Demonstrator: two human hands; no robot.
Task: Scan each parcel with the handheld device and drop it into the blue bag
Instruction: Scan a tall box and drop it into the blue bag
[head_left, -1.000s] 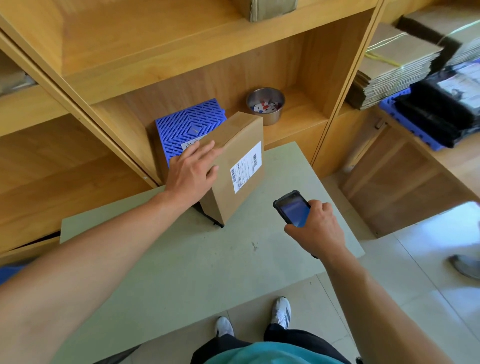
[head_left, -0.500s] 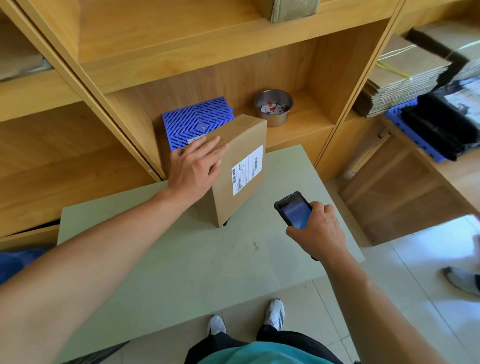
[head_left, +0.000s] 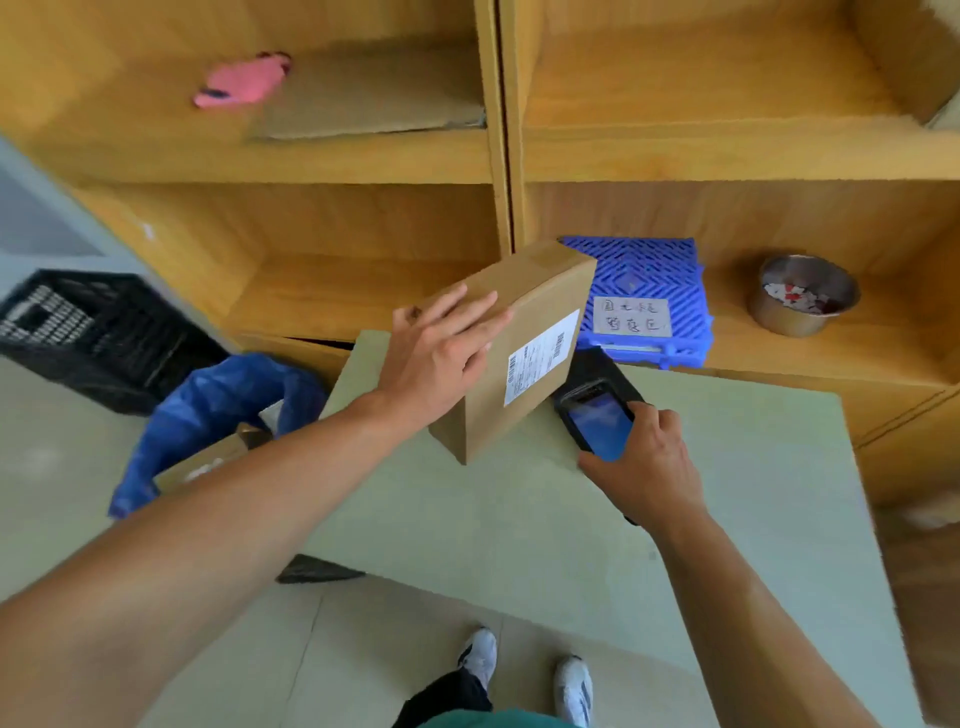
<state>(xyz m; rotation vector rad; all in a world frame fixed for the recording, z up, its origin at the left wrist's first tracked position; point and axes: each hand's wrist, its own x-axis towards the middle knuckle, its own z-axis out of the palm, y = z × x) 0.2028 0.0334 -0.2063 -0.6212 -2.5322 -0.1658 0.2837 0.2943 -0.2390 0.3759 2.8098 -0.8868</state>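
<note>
Wooden shelves (head_left: 363, 156) back your pale green worktop (head_left: 701, 493). Your left hand (head_left: 441, 353) grips the cardboard parcel (head_left: 524, 332) tilted on 1 edge (label facing right). Your right hand (head_left: 644, 467) holds the handheld device (head_left: 597, 415) just beside that label. On the floor left sits the blue bag (head_left: 208, 410).

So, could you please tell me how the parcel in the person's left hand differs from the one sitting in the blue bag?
The held parcel, gripped by the left hand, hangs tilted above the green table; the bagged parcel lies low in the blue bag on the floor. The held one shows its whole printed label; the bagged one is partly hidden. Both are brown cardboard boxes.
</note>
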